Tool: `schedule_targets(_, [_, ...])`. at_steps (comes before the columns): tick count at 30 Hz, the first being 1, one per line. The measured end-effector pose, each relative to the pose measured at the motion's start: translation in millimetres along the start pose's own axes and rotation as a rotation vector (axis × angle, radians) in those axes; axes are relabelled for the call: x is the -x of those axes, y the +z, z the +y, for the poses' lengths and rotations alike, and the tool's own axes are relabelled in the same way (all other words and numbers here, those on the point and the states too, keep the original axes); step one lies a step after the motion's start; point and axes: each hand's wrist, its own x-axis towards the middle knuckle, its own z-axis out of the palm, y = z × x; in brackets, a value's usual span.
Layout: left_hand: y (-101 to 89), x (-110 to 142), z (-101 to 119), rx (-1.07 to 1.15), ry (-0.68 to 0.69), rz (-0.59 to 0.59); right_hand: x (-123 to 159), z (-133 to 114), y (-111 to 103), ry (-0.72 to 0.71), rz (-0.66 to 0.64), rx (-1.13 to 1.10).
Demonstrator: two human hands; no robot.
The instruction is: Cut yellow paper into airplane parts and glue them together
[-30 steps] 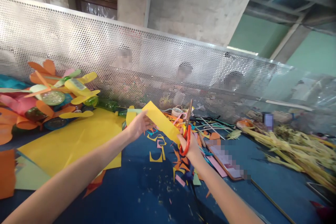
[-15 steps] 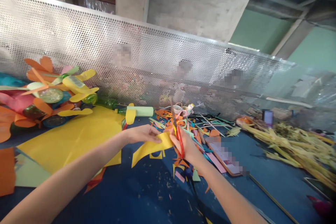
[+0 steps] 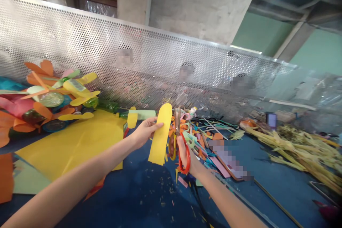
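Between thumb and fingers, my left hand (image 3: 144,132) pinches a strip of yellow paper (image 3: 161,139), its top end rounded and its lower end cut uneven. Just to the right, my right hand (image 3: 184,153) has its fingers in the handles of scissors (image 3: 184,164), one loop red and the other yellow. The blades point up and away, beside the strip and apart from it. A large yellow sheet (image 3: 88,139) lies on the blue table (image 3: 139,199) to the left of my hands.
Bottles with paper petals (image 3: 53,96) are heaped at the left. Coloured scraps (image 3: 197,139) lie behind my right hand, with a phone-like slab (image 3: 227,160) beside them. Dry husks (image 3: 301,146) cover the right side. People show dimly behind a perforated metal panel (image 3: 160,57).
The yellow strip has turned from nearly level to upright, now held by my left hand alone. My right hand has moved slightly down, its scissors now clear of the paper.
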Motion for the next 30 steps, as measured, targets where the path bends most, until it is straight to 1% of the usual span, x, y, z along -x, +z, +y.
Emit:
schedule_targets(6, [12.4,6,-1,0.018,0.026,0.009,3,-1,2,0.010,-0.056,-0.023])
schedule_targets(11, [17.6,8,-4,0.029,0.024,0.040,3,5,5,0.099,-0.129,-0.099])
schedule_targets(17, [25.1,11,-8,0.054,0.028,0.070,3,2,4,0.156,-0.114,-0.093])
schedule_targets(23, [31.1,14,-10,0.076,0.011,0.095,3,-7,2,0.155,-0.103,-0.094])
schedule_targets(30, [33.8,16,-11,0.064,-0.008,0.166,2,-5,4,0.154,-0.085,-0.085])
